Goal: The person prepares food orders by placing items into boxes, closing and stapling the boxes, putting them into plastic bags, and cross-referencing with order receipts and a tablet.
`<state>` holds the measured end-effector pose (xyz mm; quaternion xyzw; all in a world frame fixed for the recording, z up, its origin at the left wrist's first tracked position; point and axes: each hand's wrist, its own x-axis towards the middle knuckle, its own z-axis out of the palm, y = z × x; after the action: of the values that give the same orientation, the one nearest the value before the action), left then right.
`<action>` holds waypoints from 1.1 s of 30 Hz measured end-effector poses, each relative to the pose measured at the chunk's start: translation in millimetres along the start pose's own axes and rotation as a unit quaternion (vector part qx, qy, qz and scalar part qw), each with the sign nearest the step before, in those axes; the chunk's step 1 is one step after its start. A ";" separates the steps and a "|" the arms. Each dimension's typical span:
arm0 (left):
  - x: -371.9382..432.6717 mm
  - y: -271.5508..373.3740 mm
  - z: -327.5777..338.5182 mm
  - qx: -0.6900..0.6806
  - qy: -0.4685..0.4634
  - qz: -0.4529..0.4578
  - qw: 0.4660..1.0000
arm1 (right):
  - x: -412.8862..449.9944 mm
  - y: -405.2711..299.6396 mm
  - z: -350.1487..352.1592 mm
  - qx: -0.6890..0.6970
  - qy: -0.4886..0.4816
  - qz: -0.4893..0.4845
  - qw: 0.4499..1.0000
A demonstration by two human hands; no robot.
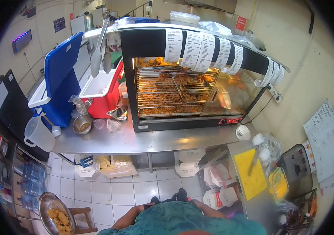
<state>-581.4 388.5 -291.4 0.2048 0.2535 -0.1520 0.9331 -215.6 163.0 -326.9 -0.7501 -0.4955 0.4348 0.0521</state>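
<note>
My left hand [145, 206] hangs low by my thigh at the bottom of the view; a dark thing shows beside it, and its fingers are mostly hidden. My right hand [192, 201] is down at my other side, partly hidden by my green shirt. Before me stands a heated display cabinet [164, 127] with fried food on wire racks [158, 88]. Several printed paper slips [205, 53] hang from its top edge. Metal tongs [99, 53] hang at the cabinet's left. A metal bowl [82, 124] rests on the steel table [155, 144].
Left are a blue cooler [62, 76] with its lid up, a red cooler [102, 102] and a plastic jug [39, 133]. A metal bowl of fried pieces [58, 218] is on a wooden stool [81, 220]. Right, a knife [254, 162] lies on a yellow cutting board [250, 176].
</note>
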 end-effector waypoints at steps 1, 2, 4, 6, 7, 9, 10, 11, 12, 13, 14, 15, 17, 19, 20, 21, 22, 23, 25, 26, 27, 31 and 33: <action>-0.9 0.2 -0.8 -0.012 -0.005 -0.004 1.000 | 0.7 -0.5 -2.2 0.017 -0.005 0.005 1.000; -5.2 -3.4 -2.3 -0.024 -0.002 -0.004 1.000 | -1.3 -9.7 -5.3 0.034 -0.013 0.011 0.999; -7.8 -5.7 -2.5 -0.039 -0.003 -0.009 0.999 | -7.4 -23.1 -9.1 0.075 -0.016 0.026 0.997; -9.3 -10.4 -0.4 -0.050 -0.002 -0.015 0.999 | -16.3 -35.7 -13.6 0.121 -0.013 0.048 0.991; -9.5 -11.5 0.6 -0.052 0.000 -0.016 0.999 | -19.9 -40.5 -16.5 0.151 -0.010 0.061 0.987; -8.5 -11.7 3.5 -0.042 0.011 -0.023 0.999 | -27.1 -49.0 -21.5 0.223 0.000 0.091 0.970; -8.0 -12.3 4.5 -0.032 0.022 -0.022 0.999 | -30.0 -54.0 -26.0 0.257 0.003 0.105 0.961; -7.1 -9.1 5.2 -0.003 0.034 -0.018 0.999 | -30.6 -56.4 -32.3 0.290 0.013 0.117 0.950; -6.6 -6.9 6.2 0.026 0.046 -0.013 0.998 | -32.5 -60.4 -34.6 0.316 0.021 0.124 0.940; -7.6 -5.7 7.0 0.055 0.059 -0.009 0.997 | -34.0 -66.1 -34.0 0.321 0.023 0.121 0.939; -6.5 -8.9 7.6 0.056 0.058 -0.012 0.997 | -34.3 -61.5 -34.4 0.307 0.027 0.114 0.944; -6.3 -15.0 9.5 0.216 0.108 0.111 0.964 | -33.5 -55.2 -37.8 0.238 0.020 0.073 0.968; -3.6 -11.2 10.7 0.369 0.148 0.226 0.889 | -31.0 -40.8 -42.9 0.023 0.011 -0.052 0.998; -7.0 -2.7 4.2 0.564 0.223 0.135 0.784 | -28.7 -54.8 -55.0 0.037 0.047 -0.047 0.997; -3.8 0.6 2.7 0.565 0.222 0.130 0.784 | -35.0 -55.7 -59.9 0.046 0.087 -0.033 0.995; -1.2 7.0 -0.6 0.594 0.182 0.057 0.781 | -40.7 -61.2 -66.3 0.050 0.085 -0.037 0.994; 3.9 17.9 -2.0 0.622 0.138 -0.017 0.771 | -48.4 -65.4 -76.2 0.069 0.083 -0.033 0.994; 4.1 25.4 7.8 0.659 0.113 0.038 0.743 | -54.4 -65.0 -83.3 0.088 0.080 -0.025 0.993; 24.3 13.9 -29.2 0.667 0.180 0.068 0.720 | -53.7 -67.6 -102.4 0.058 0.040 -0.033 0.997; 24.8 28.1 -13.5 0.670 0.194 0.068 0.713 | -54.5 -60.8 -103.8 0.030 -0.004 -0.020 0.999; 24.5 39.5 -3.6 0.672 0.193 0.066 0.712 | -53.7 -58.7 -108.7 0.044 -0.022 -0.003 0.999; 32.4 83.2 49.3 0.629 0.203 0.033 0.750 | -38.0 -36.4 -129.2 -0.029 -0.118 -0.041 0.992; 39.4 96.5 72.8 0.686 0.197 0.041 0.699 | -22.1 -22.7 -130.9 -0.041 -0.158 -0.030 0.986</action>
<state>-481.5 432.0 -225.8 0.8238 0.2485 -0.2018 0.4679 -142.2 203.2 -221.4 -0.6586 -0.5368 0.5254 -0.0445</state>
